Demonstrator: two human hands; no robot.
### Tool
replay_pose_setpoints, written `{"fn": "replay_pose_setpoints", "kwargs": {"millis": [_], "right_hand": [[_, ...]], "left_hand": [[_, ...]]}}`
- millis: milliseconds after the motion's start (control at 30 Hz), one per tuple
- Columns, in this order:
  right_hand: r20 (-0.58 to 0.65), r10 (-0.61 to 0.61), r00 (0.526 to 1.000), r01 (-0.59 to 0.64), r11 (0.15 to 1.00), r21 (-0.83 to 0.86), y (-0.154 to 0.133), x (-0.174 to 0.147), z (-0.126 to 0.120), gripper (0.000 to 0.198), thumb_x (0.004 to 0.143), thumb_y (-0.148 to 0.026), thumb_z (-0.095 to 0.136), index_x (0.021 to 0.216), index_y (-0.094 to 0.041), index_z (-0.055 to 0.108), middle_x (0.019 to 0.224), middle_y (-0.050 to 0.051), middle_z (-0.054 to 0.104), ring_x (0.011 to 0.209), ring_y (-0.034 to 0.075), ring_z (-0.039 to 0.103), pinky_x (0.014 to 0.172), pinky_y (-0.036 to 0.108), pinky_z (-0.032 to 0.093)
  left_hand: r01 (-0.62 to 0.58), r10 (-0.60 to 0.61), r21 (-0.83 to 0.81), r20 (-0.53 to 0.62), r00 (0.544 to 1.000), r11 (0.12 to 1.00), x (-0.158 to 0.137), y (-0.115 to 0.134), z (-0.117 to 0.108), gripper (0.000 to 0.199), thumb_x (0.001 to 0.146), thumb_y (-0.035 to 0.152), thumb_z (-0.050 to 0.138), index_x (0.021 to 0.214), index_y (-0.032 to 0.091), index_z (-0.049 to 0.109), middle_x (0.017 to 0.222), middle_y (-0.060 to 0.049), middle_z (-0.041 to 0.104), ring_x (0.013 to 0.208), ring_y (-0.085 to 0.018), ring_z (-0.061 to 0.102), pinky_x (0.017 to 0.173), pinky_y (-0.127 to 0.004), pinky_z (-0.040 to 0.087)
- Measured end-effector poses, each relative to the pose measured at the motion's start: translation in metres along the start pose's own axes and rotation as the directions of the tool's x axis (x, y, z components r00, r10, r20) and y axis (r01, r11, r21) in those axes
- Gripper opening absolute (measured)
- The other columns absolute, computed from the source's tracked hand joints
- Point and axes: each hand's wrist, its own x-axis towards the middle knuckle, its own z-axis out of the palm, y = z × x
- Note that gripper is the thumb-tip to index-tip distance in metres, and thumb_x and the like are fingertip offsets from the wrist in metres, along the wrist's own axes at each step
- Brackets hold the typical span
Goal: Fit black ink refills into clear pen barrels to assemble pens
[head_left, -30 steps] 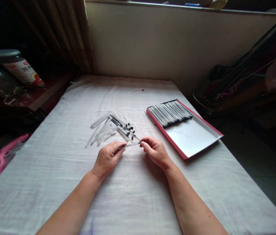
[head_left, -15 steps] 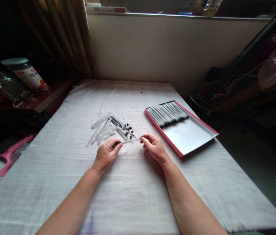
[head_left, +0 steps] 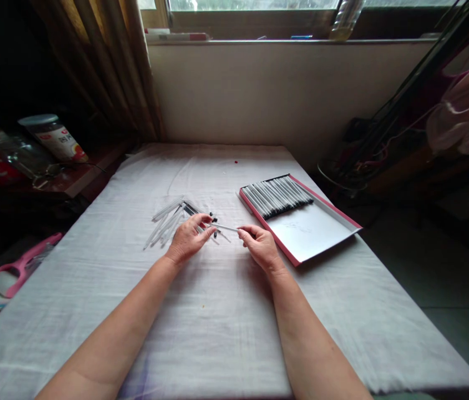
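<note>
A thin, pale pen (head_left: 226, 227) spans the gap between my hands above the cloth. My right hand (head_left: 260, 245) pinches one end of it between thumb and fingers. At the other end, my left hand (head_left: 188, 239) has thumb and fingertips about the pen; what lies inside the fingers is partly hidden. Behind the left hand is a loose pile of clear pen barrels (head_left: 160, 229) and dark refills (head_left: 187, 209), partly covered by it. Several small black pen plugs (head_left: 215, 234) lie close to the fingertips.
To the right, a red-edged box lid (head_left: 298, 261) holds a row of assembled-looking pens (head_left: 278, 195). A white cloth (head_left: 217, 344) covers the table. Pink-handled scissors or a similar tool (head_left: 21, 266) lie at left, below a lidded jar (head_left: 61, 141) on a shelf.
My left hand has moved slightly up and right, its fingers loosening. The pen now slopes down toward my right hand. The camera view has tilted up, showing more window.
</note>
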Motion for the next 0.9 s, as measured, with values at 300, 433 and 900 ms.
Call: {"fn": "replay_pose_setpoints", "kwargs": {"millis": [300,433,900], "right_hand": [[-0.275,0.017,0.961,-0.018,1.000,-0.002,0.009,0.009,-0.009,0.036,0.074,-0.049,0.061,0.085,-0.017,0.071,0.064,0.003,0.066,0.054,0.015,0.058,0.054,0.028,0.049],[-0.273,0.039,0.961,-0.035,0.999,0.020,0.008,0.009,-0.009,0.035,0.074,-0.048,0.061,0.086,-0.016,0.071,0.063,0.002,0.066,0.054,0.016,0.058,0.055,0.028,0.049],[-0.301,0.037,0.953,-0.028,0.999,0.037,-0.003,0.008,-0.013,0.022,0.070,-0.040,0.059,0.077,-0.020,0.062,0.073,0.003,0.066,0.059,0.015,0.057,0.057,0.026,0.046]], "left_hand": [[-0.002,-0.144,0.624,0.184,0.972,0.781,0.057,0.006,0.008,0.015,0.080,0.034,0.065,0.083,0.024,0.076,0.098,-0.009,0.069,0.097,-0.027,0.063,0.081,-0.033,0.047],[0.029,-0.230,0.660,0.219,0.948,0.750,0.067,0.008,0.013,0.015,0.076,0.035,0.068,0.079,0.024,0.077,0.095,-0.010,0.071,0.094,-0.027,0.064,0.077,-0.031,0.047],[0.011,-0.128,0.532,0.184,0.974,0.847,0.041,0.018,0.005,0.024,0.087,0.037,0.056,0.102,0.023,0.069,0.101,-0.007,0.072,0.098,-0.025,0.064,0.085,-0.033,0.045]]}}
